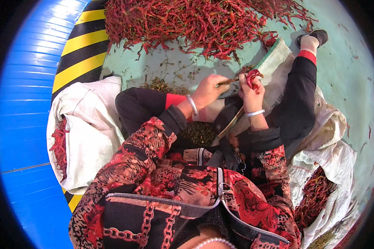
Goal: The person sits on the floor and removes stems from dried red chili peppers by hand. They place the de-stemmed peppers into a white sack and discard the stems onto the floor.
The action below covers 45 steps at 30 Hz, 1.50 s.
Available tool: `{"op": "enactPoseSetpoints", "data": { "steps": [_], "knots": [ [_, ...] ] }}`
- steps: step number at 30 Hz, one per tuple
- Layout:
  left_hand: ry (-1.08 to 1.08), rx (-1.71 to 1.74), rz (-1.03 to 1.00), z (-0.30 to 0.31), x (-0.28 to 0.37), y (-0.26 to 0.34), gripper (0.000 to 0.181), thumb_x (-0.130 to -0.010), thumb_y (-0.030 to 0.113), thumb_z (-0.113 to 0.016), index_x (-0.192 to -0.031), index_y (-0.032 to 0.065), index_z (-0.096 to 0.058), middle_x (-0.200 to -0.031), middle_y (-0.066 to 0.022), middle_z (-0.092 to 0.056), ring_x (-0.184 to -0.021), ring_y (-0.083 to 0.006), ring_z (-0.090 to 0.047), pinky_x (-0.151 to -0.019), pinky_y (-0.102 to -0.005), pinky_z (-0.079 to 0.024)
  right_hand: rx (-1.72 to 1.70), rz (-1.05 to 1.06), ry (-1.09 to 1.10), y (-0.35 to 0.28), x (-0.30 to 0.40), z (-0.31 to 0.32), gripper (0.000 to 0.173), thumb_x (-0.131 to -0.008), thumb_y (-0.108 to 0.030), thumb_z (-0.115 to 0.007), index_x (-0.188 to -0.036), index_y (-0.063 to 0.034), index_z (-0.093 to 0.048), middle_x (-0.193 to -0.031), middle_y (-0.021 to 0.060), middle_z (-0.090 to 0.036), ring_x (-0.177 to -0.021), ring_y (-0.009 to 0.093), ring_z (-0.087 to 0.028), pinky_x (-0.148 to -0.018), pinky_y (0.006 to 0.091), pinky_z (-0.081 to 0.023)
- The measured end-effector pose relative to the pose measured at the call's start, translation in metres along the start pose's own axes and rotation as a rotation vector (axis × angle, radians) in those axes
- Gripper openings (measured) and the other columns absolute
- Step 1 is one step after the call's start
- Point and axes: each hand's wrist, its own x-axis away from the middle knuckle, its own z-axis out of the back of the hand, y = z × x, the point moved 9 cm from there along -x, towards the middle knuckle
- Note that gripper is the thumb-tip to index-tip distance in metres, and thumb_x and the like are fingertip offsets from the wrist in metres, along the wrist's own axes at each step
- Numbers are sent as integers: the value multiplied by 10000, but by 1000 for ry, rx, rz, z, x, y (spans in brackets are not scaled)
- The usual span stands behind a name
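A thin brown dried stem or pepper end [229, 81] is pinched between the thumb and fingers of my left hand [209, 88]. Beside it, my right hand [252, 93] grips several dried red chili peppers [254, 79], which stick out above the fingers. Both hands are above my bent legs, close to the green edge of a whitish sack [275, 68] that lies between the legs. A large heap of dried red chilies [187, 25] covers the floor ahead. Loose chili stems [159, 84] lie on the floor by my left knee, and more bits [199, 133] lie between my legs.
On the left, a white woven sack [90, 109] with red chilies inside rests against a blue wall [25, 124] with a black and yellow striped band [81, 46]. Another open white sack [327, 155] of chilies stands at the right. My shoe [318, 36] is on the green floor.
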Motion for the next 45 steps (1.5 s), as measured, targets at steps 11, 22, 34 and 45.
{"op": "enactPoseSetpoints", "data": {
  "steps": [11,22,34,45],
  "knots": [
    [-121,540,430,-12,33,-53,87,-828,48,-552,-865,-21,-590,-681,2,-554,-635,-66,-523,-571,-222,-440,531,403,-273,-4,16,-45,126,-745,3,-610,-869,6,-593,-737,18,-598,-647,95,-537,-600,231,-438],
    [-185,-277,-37,24,-4,-38,274,-692,173,-653,-959,119,-627,-990,-139,-512,-948,-308,-484,-814,-394,-405,-51,-103,57,-28,-15,21,63,-830,-122,-581,-801,-71,-557,-595,-50,-439,-439,41,-349,-396,186,-262],
    [-171,-74,34,-76,-128,-77,261,-691,204,-646,-890,40,-611,-835,-144,-627,-763,-285,-607,-674,-365,-472,-61,-271,30,-2,-4,25,96,-811,-104,-609,-808,-79,-516,-606,-34,-471,-430,51,-379,-386,192,-285],
    [163,851,341,-18,6,-11,133,-827,136,-587,-844,5,-605,-707,-1,-588,-646,-63,-540,-579,-218,-452,-303,-336,-88,12,14,-6,64,-813,-92,-605,-846,-55,-563,-661,-26,-510,-480,47,-416,-401,189,-317]
  ]
}}
